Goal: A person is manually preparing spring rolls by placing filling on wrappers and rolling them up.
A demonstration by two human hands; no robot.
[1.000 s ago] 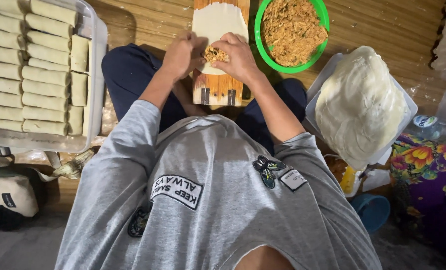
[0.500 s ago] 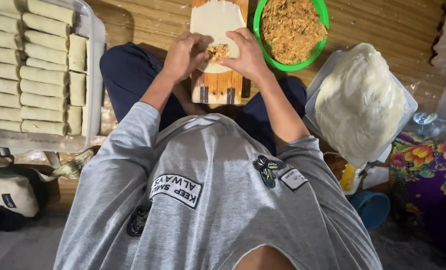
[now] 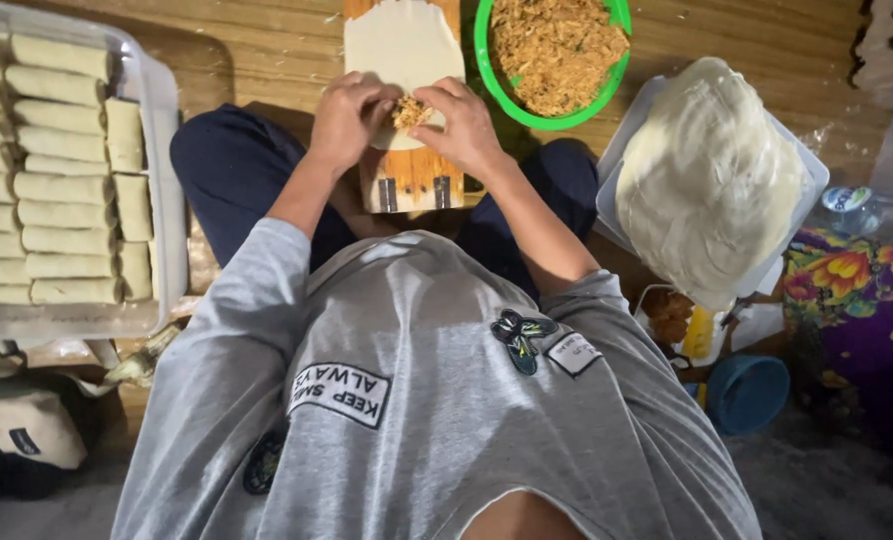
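A thin pale wrapper (image 3: 403, 42) lies on a wooden board (image 3: 414, 180) in front of me. A small heap of brown shredded filling (image 3: 409, 110) sits on the wrapper's near edge. My left hand (image 3: 347, 118) and my right hand (image 3: 464, 125) press in on either side of that filling, fingers curled over the wrapper's near edge. A green bowl (image 3: 487, 70) of the same shredded filling stands just right of the board.
A clear tray (image 3: 167, 170) at left holds several finished pale rolls (image 3: 67, 180). At right a white tray (image 3: 627, 170) carries a stack of wrappers (image 3: 712, 175). A blue cup (image 3: 747, 392), a flowered cloth (image 3: 857, 300) and a beige bag (image 3: 22, 430) lie nearby.
Both hands have stayed at the filling on the wrapper's near edge, shifting slightly as the fingers gather it closer. Nothing else has moved.
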